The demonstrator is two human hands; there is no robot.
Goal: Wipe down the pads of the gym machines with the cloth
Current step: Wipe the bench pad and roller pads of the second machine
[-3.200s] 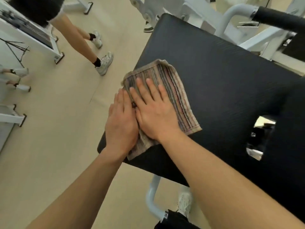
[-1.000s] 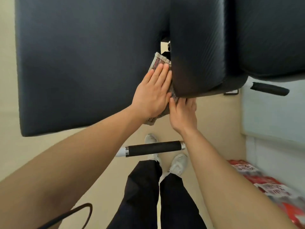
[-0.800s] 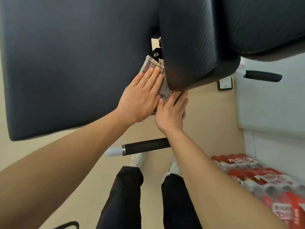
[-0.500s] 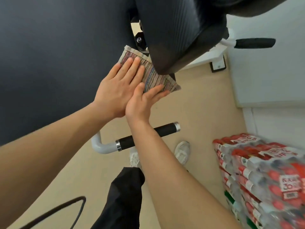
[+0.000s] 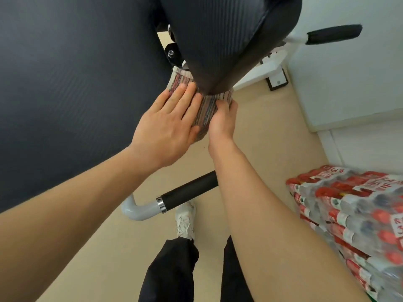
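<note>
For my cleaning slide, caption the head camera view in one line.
The left hand presses a striped cloth against the large black pad while the right hand grips its edge.

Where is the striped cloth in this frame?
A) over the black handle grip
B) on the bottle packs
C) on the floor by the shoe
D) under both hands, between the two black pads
D: the left hand lies flat on the cloth, the right hand grips its edge, below the narrow pad's tip.

Ahead of the fingers (image 5: 185, 92), narrow pad (image 5: 218, 40) blocks; large pad (image 5: 76, 83) walls their left. Open floor (image 5: 261, 123) to their right. Black handle (image 5: 189, 190) crosses below, behind them.
</note>
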